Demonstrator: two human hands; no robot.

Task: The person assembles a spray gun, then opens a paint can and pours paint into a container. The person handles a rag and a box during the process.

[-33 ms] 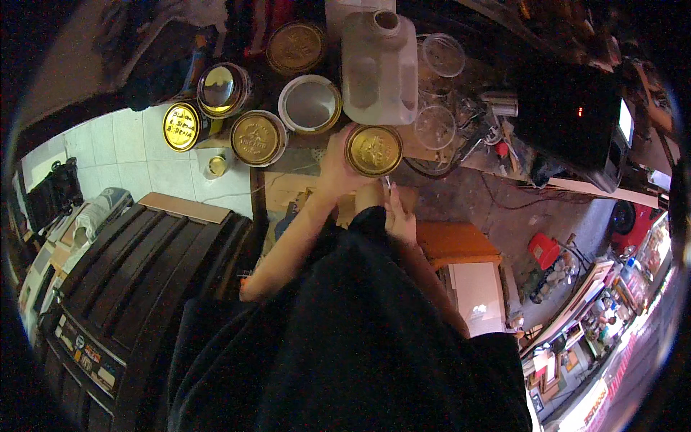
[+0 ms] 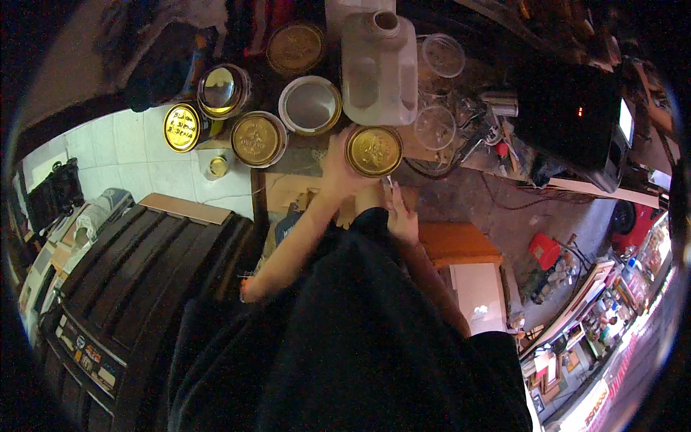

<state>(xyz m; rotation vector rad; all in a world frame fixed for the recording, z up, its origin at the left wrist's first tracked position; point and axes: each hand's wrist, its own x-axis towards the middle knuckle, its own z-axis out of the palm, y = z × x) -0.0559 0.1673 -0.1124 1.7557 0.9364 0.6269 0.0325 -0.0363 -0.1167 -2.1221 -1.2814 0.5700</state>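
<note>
A paint can with a gold metal lid point(image 2: 374, 151) is at the bench's near edge, its lid facing up and seated on the rim. My left hand point(image 2: 341, 170) wraps round the can's left side; its fingertips are hidden. At the can's lower right, my right hand point(image 2: 401, 216) is closed on a thin metal tool point(image 2: 389, 182). The tool's tip is close to the lid's near rim; I cannot tell whether it touches. What kind of tool it is does not show. Just beyond the can stand a translucent plastic jug point(image 2: 379, 79) and an uncovered can point(image 2: 309, 105) with a greyish inside.
Left of these are a gold-lidded can point(image 2: 259, 139), a shiny can point(image 2: 223, 90) and a can with handwriting on its lid point(image 2: 181, 127). Clear plastic tubs point(image 2: 435, 127) and a black appliance point(image 2: 568, 119) lie to the right. A dark ribbed cover point(image 2: 144, 266) fills the lower left.
</note>
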